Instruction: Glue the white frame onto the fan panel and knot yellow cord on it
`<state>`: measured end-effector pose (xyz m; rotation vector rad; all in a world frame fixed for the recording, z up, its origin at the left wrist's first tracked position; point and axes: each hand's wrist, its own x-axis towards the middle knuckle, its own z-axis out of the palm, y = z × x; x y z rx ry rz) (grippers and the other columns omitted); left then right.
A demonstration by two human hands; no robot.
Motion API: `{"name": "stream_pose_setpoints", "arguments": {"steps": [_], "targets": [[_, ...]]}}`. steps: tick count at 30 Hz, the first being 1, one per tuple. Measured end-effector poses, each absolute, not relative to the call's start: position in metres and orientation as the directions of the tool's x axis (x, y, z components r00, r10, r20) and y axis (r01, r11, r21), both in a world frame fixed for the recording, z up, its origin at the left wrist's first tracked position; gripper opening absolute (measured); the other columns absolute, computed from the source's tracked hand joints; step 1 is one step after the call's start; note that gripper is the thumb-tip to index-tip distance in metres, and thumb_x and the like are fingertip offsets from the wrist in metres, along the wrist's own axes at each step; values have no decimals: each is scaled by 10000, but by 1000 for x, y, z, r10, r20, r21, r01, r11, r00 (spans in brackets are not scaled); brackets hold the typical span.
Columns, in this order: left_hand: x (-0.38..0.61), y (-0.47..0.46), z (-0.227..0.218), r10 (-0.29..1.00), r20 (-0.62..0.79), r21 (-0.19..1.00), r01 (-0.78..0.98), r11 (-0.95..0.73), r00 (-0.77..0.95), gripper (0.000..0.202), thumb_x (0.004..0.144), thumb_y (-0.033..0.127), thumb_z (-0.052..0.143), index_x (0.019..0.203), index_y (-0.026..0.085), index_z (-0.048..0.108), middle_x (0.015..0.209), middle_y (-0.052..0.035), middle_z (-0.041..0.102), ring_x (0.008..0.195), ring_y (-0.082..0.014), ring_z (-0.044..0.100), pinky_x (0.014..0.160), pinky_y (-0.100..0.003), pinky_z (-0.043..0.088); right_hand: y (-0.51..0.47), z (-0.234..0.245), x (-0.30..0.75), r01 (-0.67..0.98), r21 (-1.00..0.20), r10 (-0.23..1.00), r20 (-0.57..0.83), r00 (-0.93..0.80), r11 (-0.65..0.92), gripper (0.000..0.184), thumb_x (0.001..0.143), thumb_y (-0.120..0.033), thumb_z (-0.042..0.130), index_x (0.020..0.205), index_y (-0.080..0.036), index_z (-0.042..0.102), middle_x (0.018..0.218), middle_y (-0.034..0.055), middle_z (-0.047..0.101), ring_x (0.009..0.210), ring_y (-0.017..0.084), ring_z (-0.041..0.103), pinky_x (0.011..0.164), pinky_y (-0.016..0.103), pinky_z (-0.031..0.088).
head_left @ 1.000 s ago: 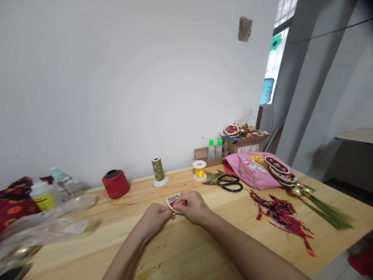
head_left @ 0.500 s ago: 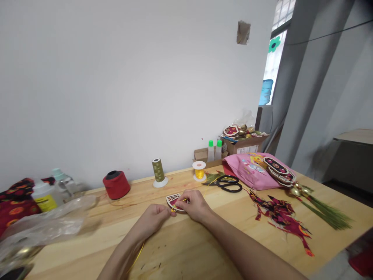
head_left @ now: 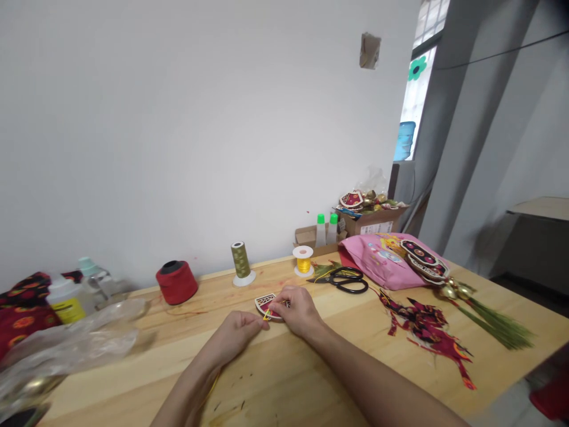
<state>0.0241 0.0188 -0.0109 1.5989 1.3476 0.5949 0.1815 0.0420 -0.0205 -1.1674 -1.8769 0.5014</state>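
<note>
Right hand (head_left: 299,309) is pinching the ornament (head_left: 265,303) against the table (head_left: 311,379), near centre. Left hand (head_left: 235,333) is apparently closing on the yellow thread (head_left: 267,315). The ornament is probably handling light, thin and stiff, so gripping its edges suits it.

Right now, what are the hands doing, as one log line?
left hand: pinches yellow cord | right hand: holds fan-shaped ornament on wooden table | nearby: black scissors, yellow spool
</note>
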Motion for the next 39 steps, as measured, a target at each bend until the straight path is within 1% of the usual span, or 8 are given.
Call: {"name": "stream_pose_setpoints", "arguments": {"steps": [6,12,18,24,29,34,36,39], "targets": [[24,20,-13,942,-191,862,506,26,277,360,625,483,474,590,133,551,371,103,224,373,-48,143,382,-202,83,46,-23,186,586,-658,868,460,-184,473,102,682,-258,570,659,-215,659,640,-9,619,614,105,520,555,192,355],[24,19,-15,955,-198,873,483,69,222,364,592,505,494,543,145,517,356,106,224,366,-49,142,380,-201,89,50,-18,201,663,-656,889,457,-31,360,133,702,-248,520,648,-201,632,683,1,623,651,117,528,594,206,362],[26,19,-16,951,-173,900,433,47,256,377,603,523,487,501,162,445,378,103,223,385,-52,139,382,-204,91,54,-24,203,592,-756,933,360,18,280,157,705,-272,487,702,-191,621,713,2,637,655,131,546,590,221,386],[27,16,-12,953,-146,909,416,23,267,370,611,510,485,484,174,399,401,97,225,404,-55,146,397,-205,93,55,-28,201,476,-795,923,368,-114,376,209,747,-283,446,792,-176,620,792,21,643,719,145,562,650,255,410],[27,16,-13,946,-127,912,409,-6,298,345,636,473,473,479,181,378,418,94,205,418,-61,140,405,-212,86,44,-16,198,533,-671,853,459,-249,516,206,727,-264,501,878,-189,619,906,37,620,856,158,520,767,281,372],[27,18,-16,951,-100,896,442,-42,293,338,653,440,462,460,175,383,426,90,207,427,-62,152,409,-208,98,39,-13,195,598,-522,787,491,-372,608,135,722,-222,522,781,-226,643,784,12,621,792,140,505,730,265,341],[26,18,-17,951,-82,899,434,-59,298,320,664,427,458,498,154,452,434,84,270,429,-63,195,411,-196,136,39,-14,194,611,-500,781,498,-377,614,119,714,-204,527,739,-220,642,753,6,616,764,132,501,711,256,333],[26,18,-17,968,-17,897,432,-97,252,284,652,400,493,686,127,565,491,61,428,444,-72,305,435,-185,227,38,-15,192,617,-482,772,509,-379,621,116,702,-176,527,705,-212,636,723,0,609,731,125,493,686,245,325]]}}
